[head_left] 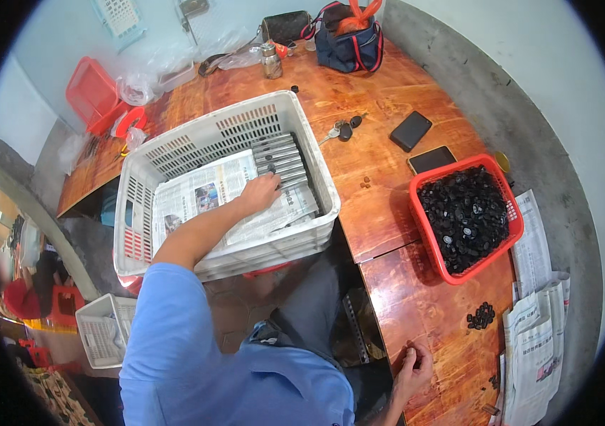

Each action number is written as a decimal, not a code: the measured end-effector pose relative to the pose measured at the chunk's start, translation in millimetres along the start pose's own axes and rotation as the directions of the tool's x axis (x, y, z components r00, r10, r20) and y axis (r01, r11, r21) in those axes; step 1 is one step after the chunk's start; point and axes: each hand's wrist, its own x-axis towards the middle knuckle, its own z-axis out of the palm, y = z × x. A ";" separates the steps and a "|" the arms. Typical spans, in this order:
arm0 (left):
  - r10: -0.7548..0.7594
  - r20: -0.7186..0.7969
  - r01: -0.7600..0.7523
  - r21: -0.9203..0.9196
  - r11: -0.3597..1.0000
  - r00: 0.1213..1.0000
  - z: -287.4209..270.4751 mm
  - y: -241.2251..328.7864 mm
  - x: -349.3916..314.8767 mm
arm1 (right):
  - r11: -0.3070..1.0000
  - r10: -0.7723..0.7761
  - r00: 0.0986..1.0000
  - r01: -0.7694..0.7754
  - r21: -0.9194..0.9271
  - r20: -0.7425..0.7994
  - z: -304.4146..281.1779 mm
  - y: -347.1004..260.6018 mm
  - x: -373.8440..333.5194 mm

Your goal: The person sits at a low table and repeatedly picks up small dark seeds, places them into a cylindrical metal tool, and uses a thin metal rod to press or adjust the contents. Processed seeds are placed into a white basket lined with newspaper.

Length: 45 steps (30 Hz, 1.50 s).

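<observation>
My left hand (pixel 260 194) reaches into a white plastic crate (pixel 228 261), its fingers closed at the ends of a row of silvery metal tubes (pixel 281 157). A small black piece (pixel 271 168) shows right at its fingertips; whether they grip it I cannot tell. Newspaper sheets (pixel 206 188) line the crate and lie under that hand. Above the table's near edge, my right hand (pixel 416 366) has thumb and fingers curled together, with something small and dark between them. Farther up stands a red basket (pixel 449 273) heaped with small black caps (pixel 465 216).
Loose black caps (pixel 482 316) lie near folded newspapers (pixel 536 341) on the wooden table's right side. Two phones (pixel 411 131) and keys (pixel 345 131) rest beyond the basket. A dark bag (pixel 348 50) and a glass jar (pixel 271 62) stand at the back. Another white crate (pixel 103 334) sits lower left.
</observation>
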 end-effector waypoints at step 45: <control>-0.056 -0.001 0.053 0.338 0.940 0.998 52.6 -29.2 113.5 | 0.979 -0.154 0.964 0.120 -0.162 -0.218 -97.0 -32.1 -14.9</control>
